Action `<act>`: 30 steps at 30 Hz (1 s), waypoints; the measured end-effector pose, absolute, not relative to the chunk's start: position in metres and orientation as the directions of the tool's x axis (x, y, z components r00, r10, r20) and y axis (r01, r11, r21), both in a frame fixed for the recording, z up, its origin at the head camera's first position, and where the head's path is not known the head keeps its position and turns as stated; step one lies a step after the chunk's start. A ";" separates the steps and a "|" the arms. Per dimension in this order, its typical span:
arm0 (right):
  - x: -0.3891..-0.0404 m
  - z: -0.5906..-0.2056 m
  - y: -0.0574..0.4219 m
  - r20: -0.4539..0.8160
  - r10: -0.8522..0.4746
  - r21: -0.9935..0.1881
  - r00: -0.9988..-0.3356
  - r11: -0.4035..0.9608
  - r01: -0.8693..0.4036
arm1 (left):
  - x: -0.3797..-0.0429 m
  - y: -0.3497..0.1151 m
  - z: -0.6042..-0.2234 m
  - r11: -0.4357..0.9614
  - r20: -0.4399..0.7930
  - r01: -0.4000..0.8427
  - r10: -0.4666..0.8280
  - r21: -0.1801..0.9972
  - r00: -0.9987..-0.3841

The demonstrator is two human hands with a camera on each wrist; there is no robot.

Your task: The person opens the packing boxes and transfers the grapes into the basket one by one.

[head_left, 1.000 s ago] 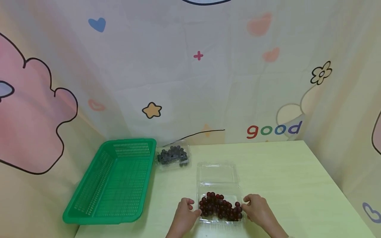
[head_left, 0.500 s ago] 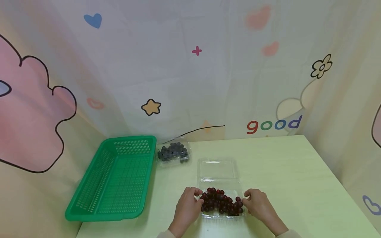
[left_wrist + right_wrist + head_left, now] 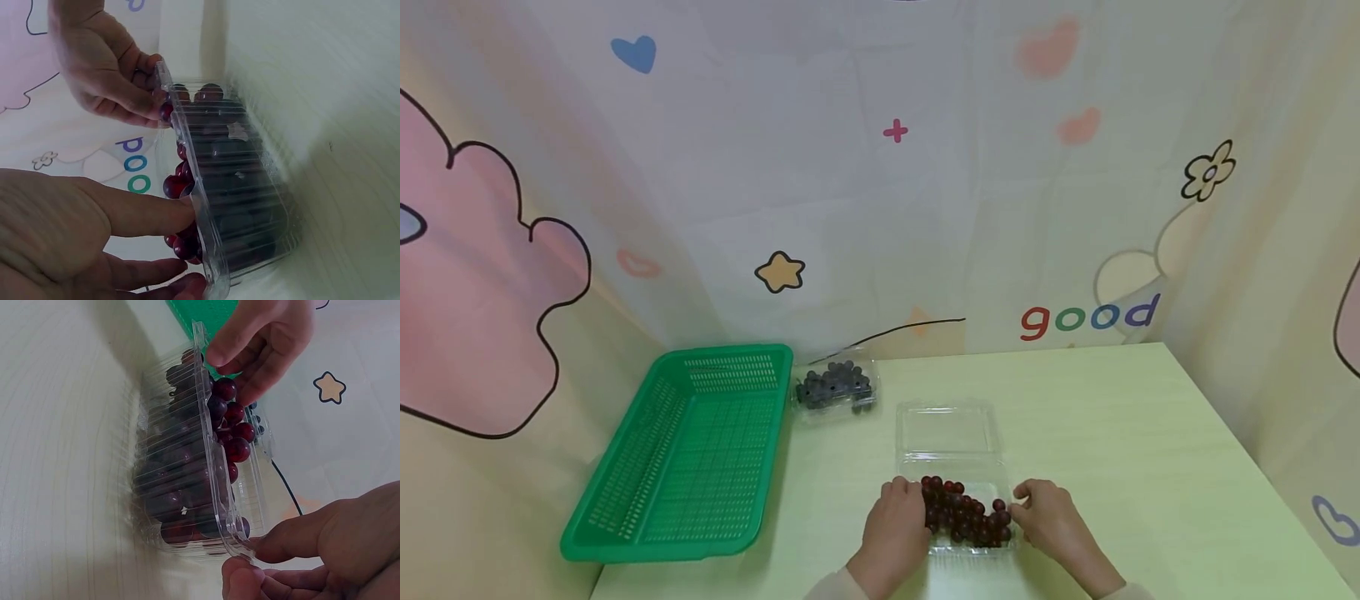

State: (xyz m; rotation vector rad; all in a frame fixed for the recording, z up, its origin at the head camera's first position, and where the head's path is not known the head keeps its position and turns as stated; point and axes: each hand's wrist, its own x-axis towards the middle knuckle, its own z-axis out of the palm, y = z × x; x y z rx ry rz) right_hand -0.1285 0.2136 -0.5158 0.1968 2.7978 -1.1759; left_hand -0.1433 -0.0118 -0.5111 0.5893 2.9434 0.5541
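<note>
Tabletop (image 3: pixel 1097 442): pale yellow-green, smooth, faint wood grain.
Left hand (image 3: pixel 891 529): bare, pale sleeve at wrist; thumb at the container's near rim, fingers bent over the left end of the fruit. Whether this grip closes on any grape cannot be told.
Right hand (image 3: pixel 1051 517): bare; grip pinching the container's right rim corner between thumb and fingertips.
Container (image 3: pixel 215 465): thin clear plastic, ribbed walls, flanged rim, standing on the tabletop between the hands; hinged lid (image 3: pixel 949 429) folded back behind it.
Red grapes (image 3: pixel 962 512): one heap, round, glossy, dark red, inside the container, some above its rim.
Basket (image 3: pixel 700 467): green plastic, rectangular, slotted walls, rounded rim; left of the container.
Second container (image 3: pixel 820 411): clear plastic, holding dark blue-black grapes (image 3: pixel 835 385); just beside the basket's far right corner.
Backdrop (image 3: pixel 850 167): creased printed cloth with hearts, flower and outlined star (image 3: pixel 780 272).
Changes against half a second ago: left hand moved inward from the container's left edge, now covering the fruit's left end; right hand unchanged.
Writing: "good" (image 3: pixel 1092 317), in red, green, blue and purple letters, on the backdrop.
</note>
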 end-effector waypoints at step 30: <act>-0.130 -0.514 0.213 -0.151 0.071 -0.696 -0.986 0.701 0.157 | -0.153 0.000 -0.527 0.903 0.033 0.430 0.431 -0.027 -0.902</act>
